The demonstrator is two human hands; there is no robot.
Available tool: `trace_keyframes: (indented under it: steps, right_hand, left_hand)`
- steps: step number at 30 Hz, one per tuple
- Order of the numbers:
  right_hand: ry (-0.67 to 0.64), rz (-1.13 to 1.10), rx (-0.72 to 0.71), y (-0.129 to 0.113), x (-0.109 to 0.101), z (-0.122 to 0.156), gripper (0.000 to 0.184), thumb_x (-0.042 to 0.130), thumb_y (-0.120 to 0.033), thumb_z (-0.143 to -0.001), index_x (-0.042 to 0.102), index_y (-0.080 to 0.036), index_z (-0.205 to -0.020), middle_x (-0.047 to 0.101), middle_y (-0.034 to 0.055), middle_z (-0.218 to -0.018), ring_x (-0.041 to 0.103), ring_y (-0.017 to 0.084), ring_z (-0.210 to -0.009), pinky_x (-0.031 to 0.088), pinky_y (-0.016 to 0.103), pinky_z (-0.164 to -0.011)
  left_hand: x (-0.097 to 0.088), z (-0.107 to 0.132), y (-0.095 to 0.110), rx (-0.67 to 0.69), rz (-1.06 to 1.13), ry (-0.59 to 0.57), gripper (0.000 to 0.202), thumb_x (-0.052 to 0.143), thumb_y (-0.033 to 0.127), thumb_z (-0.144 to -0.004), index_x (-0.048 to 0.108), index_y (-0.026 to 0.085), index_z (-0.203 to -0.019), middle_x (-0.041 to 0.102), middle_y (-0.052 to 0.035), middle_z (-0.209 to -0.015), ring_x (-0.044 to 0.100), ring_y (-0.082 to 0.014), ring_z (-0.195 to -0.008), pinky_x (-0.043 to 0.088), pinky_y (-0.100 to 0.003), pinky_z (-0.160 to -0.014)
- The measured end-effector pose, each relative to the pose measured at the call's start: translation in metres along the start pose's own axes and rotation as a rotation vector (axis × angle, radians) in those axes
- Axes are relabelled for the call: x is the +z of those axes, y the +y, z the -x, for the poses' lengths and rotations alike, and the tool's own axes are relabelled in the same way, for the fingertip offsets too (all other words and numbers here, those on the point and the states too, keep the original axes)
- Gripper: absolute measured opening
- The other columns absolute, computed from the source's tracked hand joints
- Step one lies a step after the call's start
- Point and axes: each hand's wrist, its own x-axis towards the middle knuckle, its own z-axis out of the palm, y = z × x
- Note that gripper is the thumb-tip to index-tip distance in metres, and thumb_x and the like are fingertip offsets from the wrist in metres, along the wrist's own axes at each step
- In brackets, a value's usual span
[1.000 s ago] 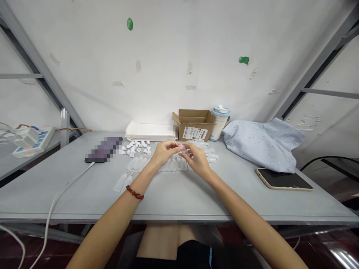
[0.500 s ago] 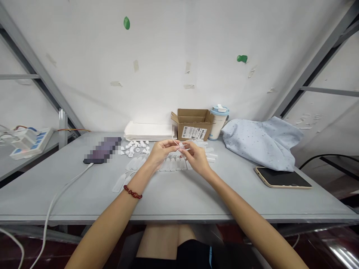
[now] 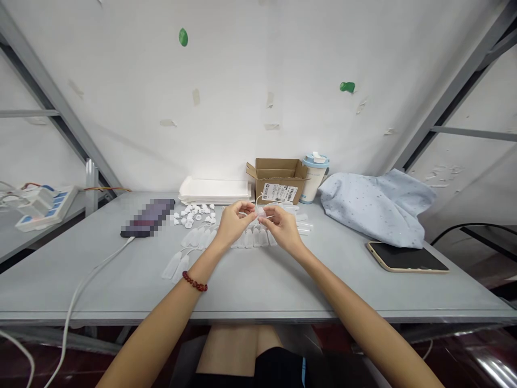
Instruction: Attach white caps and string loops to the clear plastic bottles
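Note:
My left hand (image 3: 232, 222) and my right hand (image 3: 280, 226) meet above the middle of the grey table (image 3: 258, 280). Both pinch a small translucent plastic piece (image 3: 260, 212) between their fingertips. A thin white strand curls up from it. Just beneath the hands lies a row of clear plastic tubes (image 3: 250, 238). To the left are a scatter of small white caps (image 3: 194, 214) and more clear tubes (image 3: 177, 263). A red bead bracelet (image 3: 194, 281) circles my left wrist.
At the back stand a stack of white sheets (image 3: 216, 189), an open cardboard box (image 3: 278, 180) and a lidded cup (image 3: 315, 177). A pale blue cloth (image 3: 375, 207) and a tablet (image 3: 407, 257) lie right. A phone (image 3: 147, 217) with white cable lies left; a power strip (image 3: 40, 207) sits far left.
Both hands stay pinched together over the tube row, shifting only slightly. The thin white strand now shows curling above the held piece.

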Motion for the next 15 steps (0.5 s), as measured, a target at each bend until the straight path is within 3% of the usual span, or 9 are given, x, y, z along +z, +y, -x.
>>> trace_keyframes:
  steps: [3, 7, 10, 15]
  right_hand:
    - [0.013, -0.03, 0.037, -0.003, 0.0, 0.0, 0.028, 0.065, -0.035, -0.072, 0.058, -0.016, -0.092, 0.064, 0.006, -0.085, 0.063, 0.016, -0.067, 0.054, 0.031, -0.059]
    - [0.036, -0.108, 0.084, -0.007, -0.002, 0.0, 0.03, 0.067, -0.036, -0.07, 0.058, -0.014, -0.09, 0.063, 0.0072, -0.087, 0.064, 0.016, -0.067, 0.054, 0.03, -0.056]
    - [0.044, -0.153, 0.1, -0.007, -0.003, 0.0, 0.028, 0.067, -0.034, -0.069, 0.059, -0.015, -0.087, 0.064, 0.0065, -0.085, 0.064, 0.016, -0.068, 0.054, 0.029, -0.056]
    - [0.043, -0.162, 0.104, -0.005, 0.0, -0.001, 0.023, 0.066, -0.033, -0.069, 0.06, -0.016, -0.082, 0.066, 0.0057, -0.08, 0.064, 0.017, -0.069, 0.054, 0.028, -0.056]
  left_hand:
    - [0.002, 0.004, 0.002, 0.226, -0.225, -0.044, 0.02, 0.057, 0.017, -0.072, 0.062, 0.017, -0.091, 0.063, -0.0071, -0.1, 0.058, -0.0176, -0.086, 0.049, -0.03, -0.073]
    - [0.005, 0.009, 0.003, 0.518, -0.411, -0.14, 0.036, 0.052, 0.007, -0.071, 0.058, 0.017, -0.105, 0.058, -0.0099, -0.114, 0.051, -0.023, -0.109, 0.045, -0.039, -0.09]
    - [0.007, 0.011, 0.001, 0.586, -0.496, -0.204, 0.038, 0.056, 0.011, -0.074, 0.055, 0.018, -0.111, 0.055, -0.011, -0.117, 0.047, -0.0257, -0.113, 0.04, -0.044, -0.096]
    - [0.007, 0.013, 0.001, 0.6, -0.616, -0.254, 0.039, 0.058, 0.018, -0.079, 0.051, 0.017, -0.117, 0.052, -0.0134, -0.119, 0.044, -0.0279, -0.114, 0.042, -0.046, -0.094]
